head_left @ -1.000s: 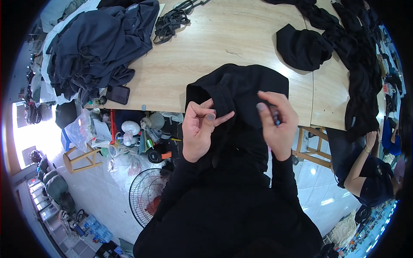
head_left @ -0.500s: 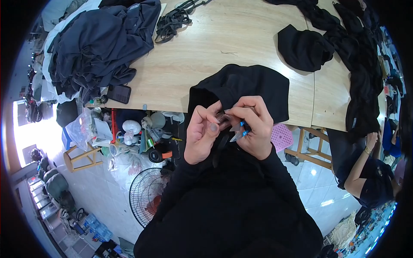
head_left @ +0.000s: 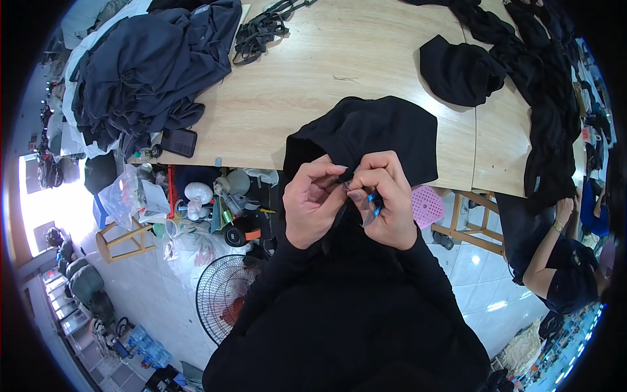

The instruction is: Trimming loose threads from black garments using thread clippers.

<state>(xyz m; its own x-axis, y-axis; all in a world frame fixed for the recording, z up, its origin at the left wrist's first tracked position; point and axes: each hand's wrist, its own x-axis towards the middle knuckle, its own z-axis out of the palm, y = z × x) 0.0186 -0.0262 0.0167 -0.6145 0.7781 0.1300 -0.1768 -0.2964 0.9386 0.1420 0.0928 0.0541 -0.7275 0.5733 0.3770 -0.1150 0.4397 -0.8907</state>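
Observation:
A black garment (head_left: 392, 134) lies over the table's near edge, right in front of me. At its near edge the fingertips of my two hands meet. My left hand (head_left: 312, 208) is closed in a pinch, on something small and dark that I cannot make out. Thread snips (head_left: 374, 197) with blue parts and metal blades sit in the curled fingers of my right hand (head_left: 390, 212); its thumb and index finger are pinched together beside the left fingertips. A narrow black strip (head_left: 339, 219) hangs below the hands.
Dark blue garments (head_left: 147, 65) are heaped at the far left, beside a phone (head_left: 179, 142). Black straps (head_left: 261, 32) lie at the back; another black piece (head_left: 460, 72) lies at the right. A fan (head_left: 225, 291) stands below, left. A person (head_left: 558, 264) sits at the right.
My hands have come closer together, and the fingertips now meet in a pinch. The snips have turned, with their blades now pointing downward instead of left.

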